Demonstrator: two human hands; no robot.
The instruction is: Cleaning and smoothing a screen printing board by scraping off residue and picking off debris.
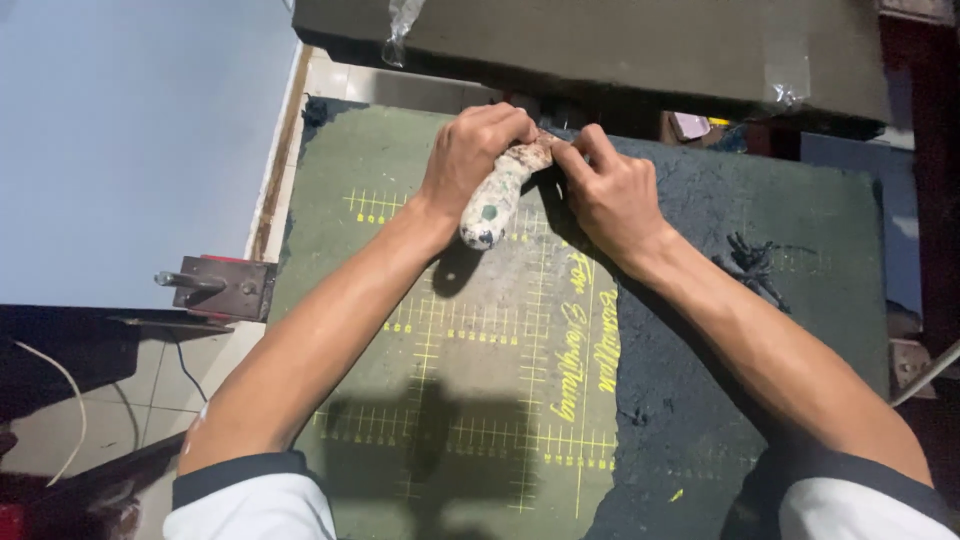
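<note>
Left hand (470, 150) grips paint-spattered tool handle (492, 205), butt pointing down-left toward the person; right hand (610, 195) pinches its hidden tip over cutting mat (480, 360).

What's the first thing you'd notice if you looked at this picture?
Two bare hands meeting at the top middle: the left hand wraps a paint-spattered tool handle, and the right hand pinches at its tip. Under them lies a worn green cutting mat with yellow grid lines, smeared dark on its right side.

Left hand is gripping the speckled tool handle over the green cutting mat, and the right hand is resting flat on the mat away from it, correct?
Not quite. In the head view the right hand is pinching at the tip of the speckled tool handle, not flat on the green cutting mat. The left hand does grip it.
</note>
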